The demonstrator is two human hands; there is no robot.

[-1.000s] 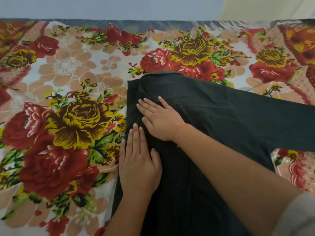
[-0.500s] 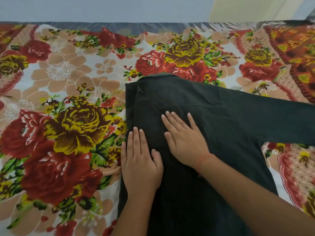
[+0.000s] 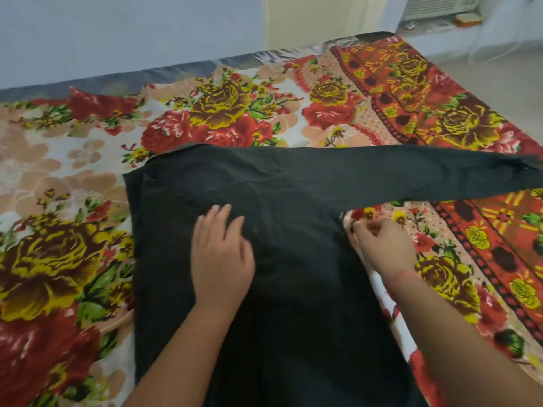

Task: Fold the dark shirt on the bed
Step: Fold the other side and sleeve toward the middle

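The dark shirt [image 3: 293,289] lies flat on the bed, its left side folded in to a straight edge. Its right sleeve [image 3: 411,177] stretches out toward the right edge of the view. My left hand [image 3: 220,257] rests palm down on the shirt's chest, fingers spread and holding nothing. At the shirt's right side seam, just under the sleeve, my right hand [image 3: 379,245] has its fingers curled and pinched on the cloth edge.
A floral bedspread [image 3: 73,259] in red, yellow and cream covers the bed. The bed's far edge [image 3: 176,69] meets a pale blue wall. Floor and a white appliance [image 3: 435,8] show at the top right.
My right hand left the middle of the shirt and went to its right edge under the sleeve. My left hand slid right onto the chest. The view swung right.
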